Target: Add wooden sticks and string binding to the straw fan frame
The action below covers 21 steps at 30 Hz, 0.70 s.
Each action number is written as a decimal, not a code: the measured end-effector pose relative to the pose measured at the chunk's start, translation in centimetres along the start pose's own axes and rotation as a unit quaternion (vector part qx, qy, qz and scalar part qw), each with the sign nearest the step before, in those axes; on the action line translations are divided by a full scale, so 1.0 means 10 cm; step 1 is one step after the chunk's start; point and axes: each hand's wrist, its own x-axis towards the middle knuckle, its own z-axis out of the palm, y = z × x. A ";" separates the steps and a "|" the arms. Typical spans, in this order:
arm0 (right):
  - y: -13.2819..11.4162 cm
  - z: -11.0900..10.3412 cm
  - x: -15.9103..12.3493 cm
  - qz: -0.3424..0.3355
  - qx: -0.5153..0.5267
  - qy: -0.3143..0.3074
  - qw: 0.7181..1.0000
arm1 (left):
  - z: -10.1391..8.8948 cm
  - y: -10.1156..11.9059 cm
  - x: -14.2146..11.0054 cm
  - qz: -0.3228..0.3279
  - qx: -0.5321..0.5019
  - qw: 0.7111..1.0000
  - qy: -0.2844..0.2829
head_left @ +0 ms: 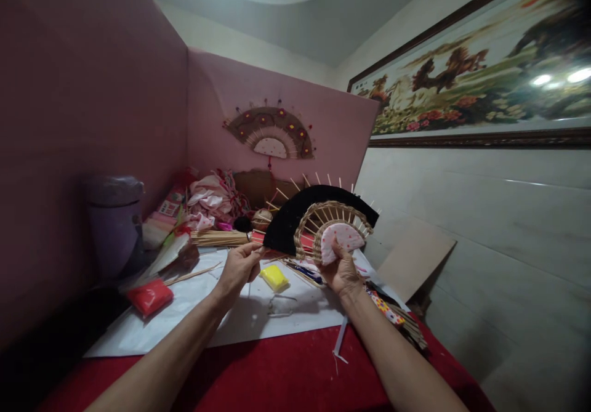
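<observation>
Right hand (341, 271) observed clamped on the black fan (307, 199) at its spotted pink base (340, 238), left hand (239, 267) pinching the fan's left corner above the bench (277, 372).

Framed horse picture (457, 85) on tiled wall (521, 233), purple container (114, 233) — far left, tan board (413, 258)

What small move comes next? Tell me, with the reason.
Probably press the left hand along the black band from the end it pinches, to check the fit: the right hand supports the spotted pad, and bare sticks jut past the band's upper edge.
</observation>
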 end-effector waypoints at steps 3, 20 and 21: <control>-0.03 -0.05 0.04 0.003 0.003 -0.009 1.000 | -0.03 0.00 0.01 -0.008 -0.050 0.999 0.010; 0.13 -0.02 -0.03 0.058 -0.043 -0.082 0.994 | -0.21 0.38 0.00 0.000 -0.398 0.918 -0.002; 0.13 -0.02 -0.05 0.070 -0.050 -0.093 0.992 | -0.21 0.37 0.00 0.002 -0.373 0.928 0.013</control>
